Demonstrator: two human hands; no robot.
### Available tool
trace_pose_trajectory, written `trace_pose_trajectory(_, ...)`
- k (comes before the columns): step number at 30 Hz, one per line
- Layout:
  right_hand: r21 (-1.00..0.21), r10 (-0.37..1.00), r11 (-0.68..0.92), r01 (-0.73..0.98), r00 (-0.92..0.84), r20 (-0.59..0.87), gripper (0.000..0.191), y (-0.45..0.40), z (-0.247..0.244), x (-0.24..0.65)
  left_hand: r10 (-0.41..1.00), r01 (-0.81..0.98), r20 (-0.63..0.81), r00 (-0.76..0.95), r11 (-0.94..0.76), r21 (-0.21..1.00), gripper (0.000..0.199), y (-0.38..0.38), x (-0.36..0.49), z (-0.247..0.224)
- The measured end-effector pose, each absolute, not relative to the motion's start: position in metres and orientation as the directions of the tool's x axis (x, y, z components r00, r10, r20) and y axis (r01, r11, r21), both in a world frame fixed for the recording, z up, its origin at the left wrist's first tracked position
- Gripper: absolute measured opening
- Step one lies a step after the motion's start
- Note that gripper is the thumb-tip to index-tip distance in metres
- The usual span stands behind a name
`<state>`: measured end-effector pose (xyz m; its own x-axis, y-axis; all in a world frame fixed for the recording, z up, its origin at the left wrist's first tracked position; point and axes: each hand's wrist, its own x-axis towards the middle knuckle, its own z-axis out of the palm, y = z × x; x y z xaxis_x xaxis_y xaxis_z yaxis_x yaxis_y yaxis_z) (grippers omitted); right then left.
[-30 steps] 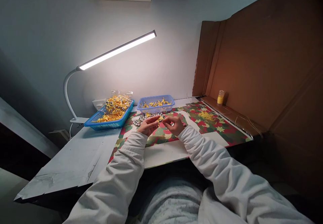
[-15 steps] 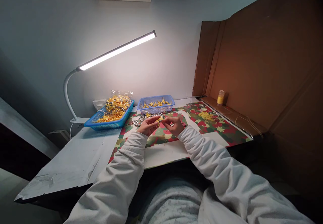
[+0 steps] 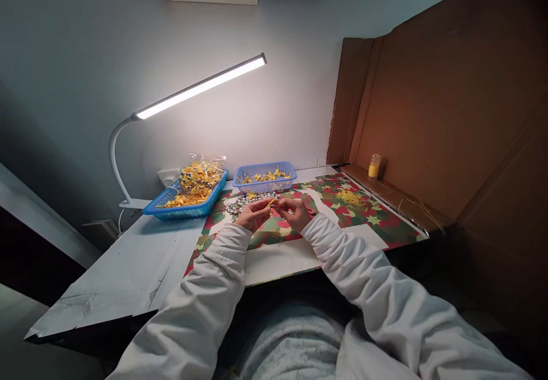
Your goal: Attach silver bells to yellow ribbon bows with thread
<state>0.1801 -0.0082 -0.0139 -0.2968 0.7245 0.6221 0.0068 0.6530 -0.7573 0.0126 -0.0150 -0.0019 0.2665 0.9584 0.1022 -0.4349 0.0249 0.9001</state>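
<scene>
Cardboard panel (image 3: pixel 445 100) stands right of the hands (image 3: pixel 296 214).

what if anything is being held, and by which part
A yellow piece, pinched by the left hand; the right hand has its fingertips at it too. Which part is gripped is too small to tell.

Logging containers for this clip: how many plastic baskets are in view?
2. The bright-blue basket stands at left, beside the lamp base; the paler blue-violet basket stands to its right, near the wall. No others show.
</scene>
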Motion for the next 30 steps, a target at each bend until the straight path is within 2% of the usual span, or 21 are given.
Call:
trace_pose_trajectory(11, -0.774, 0.746, 0.633, -0.001, -0.265, 0.611, 0.021, -0.006, -0.020, 0.177, 0.970, -0.372, 0.123, 0.209, -0.038, 0.928, 0.048, 0.000, 0.010, -0.022)
trace_pose_trajectory(23, -0.866, 0.804, 0.485, -0.121, -0.327, 0.496, 0.027, 0.004, -0.030, 0.173, 0.971, -0.358, 0.146, 0.187, -0.071, 0.931, 0.049, 0.006, 0.009, -0.027)
trace_pose_trajectory(26, -0.884, 0.822, 0.465, -0.042, -0.351, 0.449, 0.022, 0.010, -0.033, 0.171, 0.984, -0.302, 0.128, 0.128, -0.085, 0.950, 0.052, 0.008, 0.009, -0.028)
trace_pose_trajectory(30, -0.825, 0.827, 0.534, 0.185, -0.318, 0.464, 0.009, 0.013, -0.038, 0.170, 0.991, -0.165, 0.094, 0.097, -0.077, 0.983, 0.057, 0.006, 0.011, -0.032)
